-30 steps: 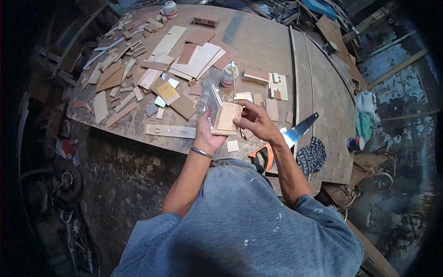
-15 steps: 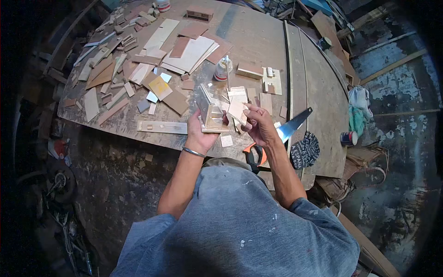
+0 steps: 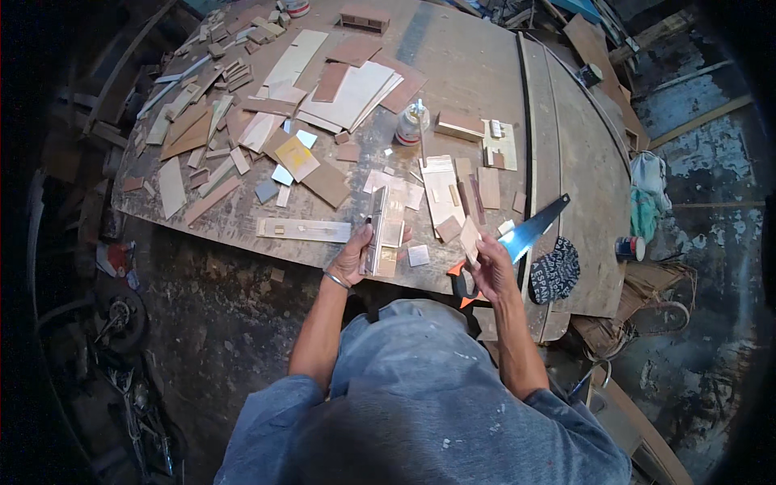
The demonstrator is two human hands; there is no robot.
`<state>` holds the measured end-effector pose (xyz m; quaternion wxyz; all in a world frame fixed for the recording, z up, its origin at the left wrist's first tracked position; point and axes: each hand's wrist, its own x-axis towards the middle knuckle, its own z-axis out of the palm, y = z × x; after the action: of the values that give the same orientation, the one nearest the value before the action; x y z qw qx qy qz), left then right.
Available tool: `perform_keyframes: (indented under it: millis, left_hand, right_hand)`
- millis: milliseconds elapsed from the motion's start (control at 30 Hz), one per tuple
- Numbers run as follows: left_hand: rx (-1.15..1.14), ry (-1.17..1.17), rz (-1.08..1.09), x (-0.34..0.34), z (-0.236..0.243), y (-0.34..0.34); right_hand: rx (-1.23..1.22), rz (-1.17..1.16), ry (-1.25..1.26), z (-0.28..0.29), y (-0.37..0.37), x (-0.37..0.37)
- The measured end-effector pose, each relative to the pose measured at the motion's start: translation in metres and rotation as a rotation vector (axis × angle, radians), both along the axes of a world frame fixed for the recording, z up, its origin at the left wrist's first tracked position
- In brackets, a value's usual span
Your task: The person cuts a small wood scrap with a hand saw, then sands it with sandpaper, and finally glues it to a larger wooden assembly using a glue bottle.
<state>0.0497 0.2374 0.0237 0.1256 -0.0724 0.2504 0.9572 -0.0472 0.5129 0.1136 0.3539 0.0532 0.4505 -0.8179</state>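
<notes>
My left hand (image 3: 356,252) is closed around a small wooden box-like assembly (image 3: 393,225), held upright at the table's near edge. Its fingers wrap behind the piece and show again at its far side. My right hand (image 3: 495,271) pinches a thin pale wood piece (image 3: 469,238) between thumb and fingers, apart from the assembly. A handsaw (image 3: 533,229) with an orange and black handle lies close beside and partly behind my right hand. Between my hands, a small pale square (image 3: 418,255) rests on the table. Left of the assembly lies a flat wooden strip (image 3: 304,229).
A glue bottle (image 3: 411,123) with a brush-like stick stands mid-table. Wood scraps and thin boards (image 3: 343,95) crowd the left and back. Small wooden blocks (image 3: 460,126) sit to the right. A patterned cap (image 3: 555,272) and a can (image 3: 630,248) are near the right edge.
My left hand has turned and lowered the assembly toward me. My right hand has moved right and nearer, away from the assembly, keeping the thin piece. The whole view has shifted slightly.
</notes>
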Motion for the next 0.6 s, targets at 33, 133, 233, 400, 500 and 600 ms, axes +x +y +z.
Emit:
perform_keyframes:
  millis: [33, 133, 233, 400, 500, 600]
  left_hand:
    - [0.004, -0.009, 0.001, 0.002, -0.015, 0.001]
    - [0.325, 0.004, -0.055, 0.004, -0.057, 0.002]
    - [0.045, -0.161, 0.072, 0.007, -0.091, 0.008]
    - [-0.384, -0.287, 0.172, -0.003, -0.11, 0.021]
    - [-0.767, -0.253, -0.006, -0.021, -0.091, 0.018]
    - [-0.968, -0.248, 0.105, -0.015, -0.127, 0.008]
  right_hand:
    - [0.004, 0.001, -0.009, -0.009, 0.003, 0.002]
    - [0.224, 0.026, -0.01, -0.046, 0.002, -0.001]
    - [0.262, 0.035, -0.117, -0.072, -0.012, -0.004]
    - [0.261, 0.051, -0.196, -0.098, -0.011, -0.014]
    - [0.265, 0.084, -0.169, -0.101, 0.007, -0.018]
    - [0.255, 0.121, -0.185, -0.099, 0.006, -0.018]
